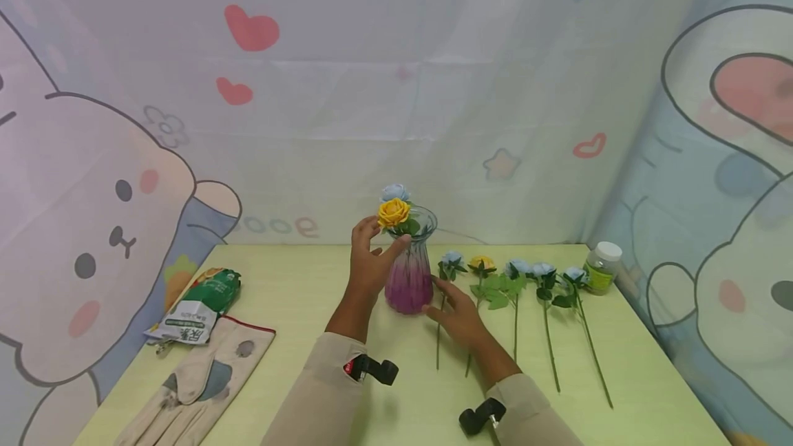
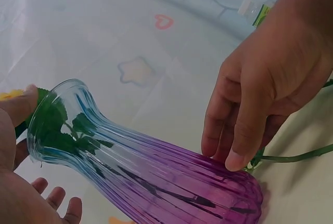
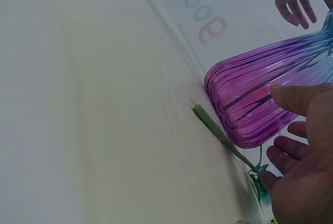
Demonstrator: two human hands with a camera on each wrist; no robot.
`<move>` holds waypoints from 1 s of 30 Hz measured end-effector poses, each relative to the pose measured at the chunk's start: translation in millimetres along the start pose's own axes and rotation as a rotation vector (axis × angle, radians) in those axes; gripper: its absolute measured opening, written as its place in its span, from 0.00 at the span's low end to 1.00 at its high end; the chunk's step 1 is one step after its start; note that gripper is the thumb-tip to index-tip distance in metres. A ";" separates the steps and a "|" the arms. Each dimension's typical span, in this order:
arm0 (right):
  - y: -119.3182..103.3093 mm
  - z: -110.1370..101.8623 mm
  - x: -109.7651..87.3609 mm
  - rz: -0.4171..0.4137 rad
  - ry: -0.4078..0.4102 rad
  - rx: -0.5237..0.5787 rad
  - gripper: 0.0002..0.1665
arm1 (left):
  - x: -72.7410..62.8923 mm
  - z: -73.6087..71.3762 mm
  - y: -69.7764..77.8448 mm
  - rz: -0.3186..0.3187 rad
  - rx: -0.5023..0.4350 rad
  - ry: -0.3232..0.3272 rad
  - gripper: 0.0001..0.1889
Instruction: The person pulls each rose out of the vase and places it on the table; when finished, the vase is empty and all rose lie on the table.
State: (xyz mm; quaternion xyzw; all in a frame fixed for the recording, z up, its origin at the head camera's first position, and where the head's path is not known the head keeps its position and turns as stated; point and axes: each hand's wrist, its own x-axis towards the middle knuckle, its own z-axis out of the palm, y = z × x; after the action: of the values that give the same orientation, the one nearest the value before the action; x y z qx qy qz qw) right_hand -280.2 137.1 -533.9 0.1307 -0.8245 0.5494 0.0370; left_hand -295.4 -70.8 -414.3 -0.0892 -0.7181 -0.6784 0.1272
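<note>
A glass vase [image 1: 409, 289], purple below and bluish clear above, stands upright on the table. In its mouth are a yellow artificial rose [image 1: 393, 213] and a light blue one [image 1: 394, 192]; their stems show through the glass. My left hand [image 1: 372, 261] is at the vase's rim beside the yellow rose, fingers loosely spread. Its thumb lies near the leaves in the left wrist view. Low at the vase's right side is my right hand [image 1: 461, 319], thumb and fingers relaxed, fingertips at or close to the purple glass [image 3: 250, 99]. Whether either hand presses the glass, I cannot tell.
Right of the vase lie several loose artificial roses, blue ones [image 1: 543, 270] and a yellow one [image 1: 482, 263], stems toward me. A white-lidded jar [image 1: 602, 268] stands at the back right corner. Gloves [image 1: 213, 377] and a green-white packet [image 1: 201, 305] lie at the left.
</note>
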 end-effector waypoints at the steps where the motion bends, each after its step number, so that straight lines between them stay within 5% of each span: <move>1: -0.2 0.4 -0.4 -0.003 0.005 -0.012 0.42 | 0.3 0.5 -0.1 0.000 -0.001 -0.002 0.35; 12: -2.4 1.9 -1.4 0.016 0.030 -0.065 0.41 | 4.6 2.9 3.6 0.040 0.008 -0.016 0.30; 24: 2.6 1.7 -0.1 0.006 0.039 -0.071 0.40 | 10.3 -4.6 14.4 0.000 -0.082 -0.114 0.33; 30: 3.7 2.7 0.8 0.013 0.036 -0.047 0.40 | 10.9 -7.7 23.4 0.048 -0.121 -0.169 0.37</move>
State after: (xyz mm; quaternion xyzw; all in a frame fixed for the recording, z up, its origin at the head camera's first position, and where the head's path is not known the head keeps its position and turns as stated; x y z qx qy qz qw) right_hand -281.7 135.8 -538.1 0.1145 -0.8373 0.5322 0.0511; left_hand -298.3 -77.5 -388.4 -0.1708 -0.6815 -0.7075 0.0766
